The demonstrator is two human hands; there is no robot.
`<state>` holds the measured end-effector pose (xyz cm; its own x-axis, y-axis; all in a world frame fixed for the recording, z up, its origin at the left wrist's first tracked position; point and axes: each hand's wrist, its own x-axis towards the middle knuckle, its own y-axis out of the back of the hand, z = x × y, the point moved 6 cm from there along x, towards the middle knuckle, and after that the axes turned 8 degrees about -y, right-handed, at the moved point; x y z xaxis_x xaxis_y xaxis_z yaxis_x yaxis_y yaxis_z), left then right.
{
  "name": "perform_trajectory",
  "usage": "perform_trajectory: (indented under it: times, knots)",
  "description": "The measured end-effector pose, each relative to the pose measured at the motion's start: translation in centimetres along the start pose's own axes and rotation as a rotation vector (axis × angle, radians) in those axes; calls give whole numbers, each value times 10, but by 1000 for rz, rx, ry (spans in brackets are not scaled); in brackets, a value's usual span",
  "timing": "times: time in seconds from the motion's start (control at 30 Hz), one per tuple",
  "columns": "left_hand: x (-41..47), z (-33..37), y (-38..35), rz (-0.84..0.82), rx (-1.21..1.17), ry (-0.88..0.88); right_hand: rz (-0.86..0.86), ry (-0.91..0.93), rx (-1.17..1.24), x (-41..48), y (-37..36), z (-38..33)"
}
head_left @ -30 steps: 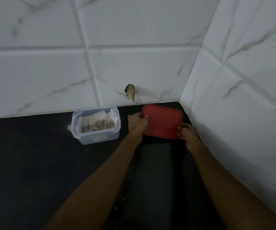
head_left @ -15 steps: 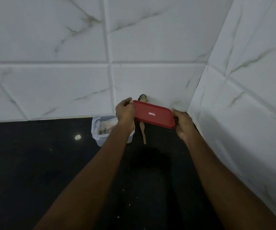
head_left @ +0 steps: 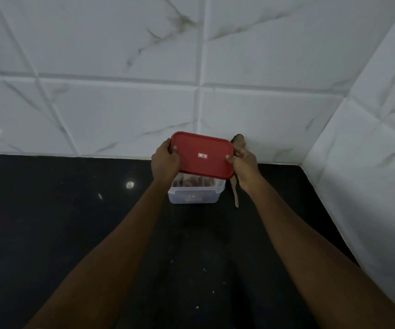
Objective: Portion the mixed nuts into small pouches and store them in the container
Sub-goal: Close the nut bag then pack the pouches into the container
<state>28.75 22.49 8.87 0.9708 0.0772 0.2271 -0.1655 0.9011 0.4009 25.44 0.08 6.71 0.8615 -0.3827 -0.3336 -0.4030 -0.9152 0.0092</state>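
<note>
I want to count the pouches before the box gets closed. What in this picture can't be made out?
Head view only:
- Pouches in the container: the red lid, held above it, hides most of the opening; no count possible.
- Wooden spoon: upper end hidden behind the lid and right hand.
- Label on the lid: too small to read.
- Brown object on the wall: dim, partly behind the right hand.

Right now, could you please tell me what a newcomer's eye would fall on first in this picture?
The red lid stands out first, held at its short ends by the left hand and right hand in front of the white tiled wall. Just under it a clear container sits open on the black counter, with a wooden spoon lying to its right.
</note>
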Motion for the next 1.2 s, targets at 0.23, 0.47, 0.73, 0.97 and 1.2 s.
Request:
perform_trajectory:
  times: [0.23,0.47,0.73,0.97,1.2]
  knots:
    - [1,-47,4,-82,231,87,68,145,-519,6,-33,14]
    - [2,-68,-10,-168,334,67,88,198,-690,11,-30,29]
    - [-5,-58,-6,-109,321,-19,115,207,-688,8,-30,26]
    - [3,-42,0,-65,393,-18,108,180,-607,8,-30,25]
    - [0,-42,0,-37,363,-10,59,150,-410,7,-37,16]
